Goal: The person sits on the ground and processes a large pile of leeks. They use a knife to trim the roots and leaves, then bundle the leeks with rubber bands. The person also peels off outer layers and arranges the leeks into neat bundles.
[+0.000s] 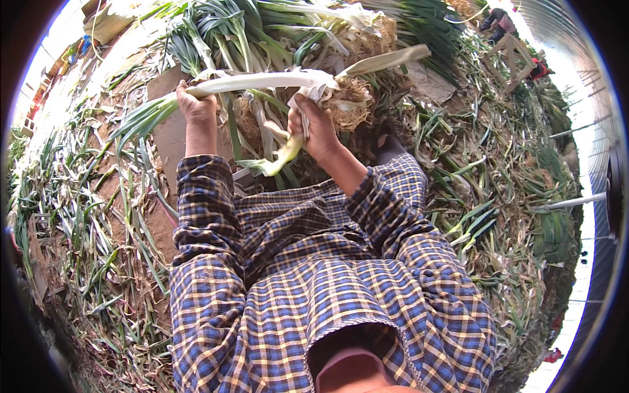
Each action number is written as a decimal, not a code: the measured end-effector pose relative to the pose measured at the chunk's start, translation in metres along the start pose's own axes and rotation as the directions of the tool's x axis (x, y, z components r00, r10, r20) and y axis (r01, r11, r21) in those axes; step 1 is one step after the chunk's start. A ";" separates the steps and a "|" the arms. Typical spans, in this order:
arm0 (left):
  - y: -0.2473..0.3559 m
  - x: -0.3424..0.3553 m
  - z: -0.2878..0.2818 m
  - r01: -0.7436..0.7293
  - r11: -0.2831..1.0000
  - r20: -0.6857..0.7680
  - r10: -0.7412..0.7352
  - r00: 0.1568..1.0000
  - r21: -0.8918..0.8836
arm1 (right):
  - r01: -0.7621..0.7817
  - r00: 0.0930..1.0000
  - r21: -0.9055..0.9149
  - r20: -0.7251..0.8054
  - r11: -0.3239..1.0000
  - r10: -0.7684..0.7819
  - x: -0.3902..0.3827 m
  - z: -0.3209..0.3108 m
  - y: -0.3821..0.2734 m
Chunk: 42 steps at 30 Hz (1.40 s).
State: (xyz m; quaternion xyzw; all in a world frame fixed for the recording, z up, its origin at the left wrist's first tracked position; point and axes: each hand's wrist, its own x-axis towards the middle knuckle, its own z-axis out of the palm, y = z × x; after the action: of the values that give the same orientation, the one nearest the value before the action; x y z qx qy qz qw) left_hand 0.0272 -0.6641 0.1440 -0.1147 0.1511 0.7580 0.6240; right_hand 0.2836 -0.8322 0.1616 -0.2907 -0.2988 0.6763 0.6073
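Note:
A long green onion (255,80) with a white stalk lies crosswise in front of me, held in both hands. Its green leaves (149,118) hang out to the left of my left hand (198,114), which is closed round the stalk where white turns to green. My right hand (318,130) is closed at the other end, thumb up, on a loose outer leaf (283,157); this pale yellow-green strip dangles below the fingers. A dry, tan leaf (386,62) sticks out to the right beyond that end. Tangled roots (350,105) show just behind my right hand.
Past my hands lies a heap of green onions (229,33) with pale roots, and another dark green bunch (419,33) at far right. Leaf scraps (98,262) litter the ground on both sides. A wooden frame (510,64) stands at far right, near another person (501,23).

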 end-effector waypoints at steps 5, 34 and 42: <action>0.003 0.015 -0.021 0.101 0.979 -0.145 -0.076 0.986 0.177 | -0.126 0.955 -0.633 0.131 0.764 0.266 -0.069 0.013 -0.018; 0.018 0.036 -0.015 0.009 0.892 0.002 -0.011 1.000 0.452 | 0.199 0.955 -0.978 0.181 -0.055 0.234 -0.060 0.015 -0.049; 0.046 0.049 -0.020 -0.103 0.879 0.113 0.056 0.992 0.466 | 0.552 0.834 -0.826 0.549 -0.119 0.055 -0.035 -0.025 0.045</action>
State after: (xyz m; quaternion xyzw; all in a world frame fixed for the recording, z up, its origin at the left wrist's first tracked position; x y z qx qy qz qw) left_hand -0.0275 -0.6347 0.1118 0.0833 0.3050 0.7281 0.6081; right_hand 0.2767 -0.8691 0.1126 -0.4201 -0.8610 0.1515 0.2434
